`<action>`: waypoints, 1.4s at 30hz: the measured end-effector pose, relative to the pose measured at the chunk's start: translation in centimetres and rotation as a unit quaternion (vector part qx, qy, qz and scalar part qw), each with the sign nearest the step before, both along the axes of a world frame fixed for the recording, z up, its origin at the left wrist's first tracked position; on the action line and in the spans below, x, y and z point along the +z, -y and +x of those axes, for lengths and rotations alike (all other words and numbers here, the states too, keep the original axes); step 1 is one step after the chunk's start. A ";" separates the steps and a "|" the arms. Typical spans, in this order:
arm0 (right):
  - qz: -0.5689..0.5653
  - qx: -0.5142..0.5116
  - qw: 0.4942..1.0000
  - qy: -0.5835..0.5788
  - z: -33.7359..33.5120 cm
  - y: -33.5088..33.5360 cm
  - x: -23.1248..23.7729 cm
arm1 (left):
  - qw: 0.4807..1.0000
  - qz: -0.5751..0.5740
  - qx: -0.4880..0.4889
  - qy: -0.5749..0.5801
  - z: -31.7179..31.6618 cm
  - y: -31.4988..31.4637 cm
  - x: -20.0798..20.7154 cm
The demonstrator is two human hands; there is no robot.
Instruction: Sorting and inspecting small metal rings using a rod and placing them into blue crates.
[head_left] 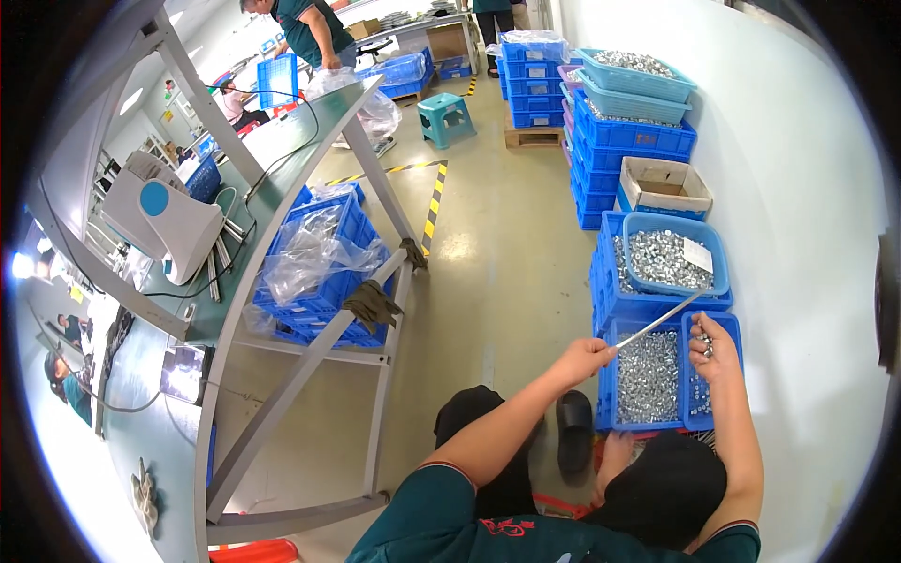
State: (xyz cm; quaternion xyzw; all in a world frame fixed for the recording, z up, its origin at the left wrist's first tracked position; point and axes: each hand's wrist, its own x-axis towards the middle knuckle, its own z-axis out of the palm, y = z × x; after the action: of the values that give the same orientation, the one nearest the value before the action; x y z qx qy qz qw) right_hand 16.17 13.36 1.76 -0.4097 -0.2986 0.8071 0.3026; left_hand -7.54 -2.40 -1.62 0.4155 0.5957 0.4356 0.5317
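Note:
My left hand point(587, 360) is closed around one end of a thin, pale metal rod point(659, 321). The rod slants up and to the right, over the front blue bins. My right hand point(715, 355) curls around several small shiny metal nuts point(706, 345) above a narrow blue bin point(736, 330). More loose small parts point(698, 394) lie in that bin. Left of it, under the rod, a larger blue crate holds many small silver metal pieces point(648, 380). Just beyond, a light blue basket point(723, 263) of similar nuts carries a white paper slip point(697, 254).
Along the right wall stand an open cardboard box point(666, 200) and stacked blue crates point(633, 141) topped with filled baskets. At left are a green-topped metal workbench point(282, 155) and plastic-covered blue crates point(319, 253). A teal stool point(446, 120) and a person point(314, 33) are farther off.

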 end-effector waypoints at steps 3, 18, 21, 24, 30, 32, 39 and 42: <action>-0.006 -0.034 0.999 -0.040 0.1 -0.3 0.0 | 1.000 0.016 -0.010 -0.013 -0.2 -0.1 -0.5; -0.009 -0.165 0.981 -0.099 2.3 1.4 -0.6 | 0.997 0.001 -0.073 -0.027 1.4 1.8 -0.6; 0.021 -0.137 0.984 -0.109 1.6 -0.9 -0.2 | 0.997 0.007 -0.057 -0.041 1.0 -1.0 -0.5; 0.051 -0.104 0.991 -0.073 1.2 -3.1 -1.1 | 0.994 -0.023 -0.076 -0.077 0.1 -2.8 -2.1; 0.162 -0.005 0.986 0.051 2.9 -6.2 -2.1 | 0.997 -0.002 -0.043 -0.071 1.1 -5.3 -4.0; 0.149 -0.034 0.988 0.013 3.1 -6.3 -2.2 | 0.997 -0.004 -0.063 -0.044 1.2 -5.7 -3.7; 0.149 -0.062 0.986 -0.034 2.8 -6.2 -2.9 | 0.993 -0.061 -0.087 0.056 1.5 -5.8 -4.3; 0.144 -0.055 0.986 -0.056 2.8 -6.5 -3.0 | 0.989 -0.078 -0.092 0.089 1.2 -6.1 -4.4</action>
State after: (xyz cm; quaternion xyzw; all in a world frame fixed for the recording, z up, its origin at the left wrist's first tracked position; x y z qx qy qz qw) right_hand 18.98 19.90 -1.24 -0.3318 -0.3715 0.7592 0.4188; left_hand -6.31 3.66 -5.99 0.3856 0.5377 0.3715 0.6513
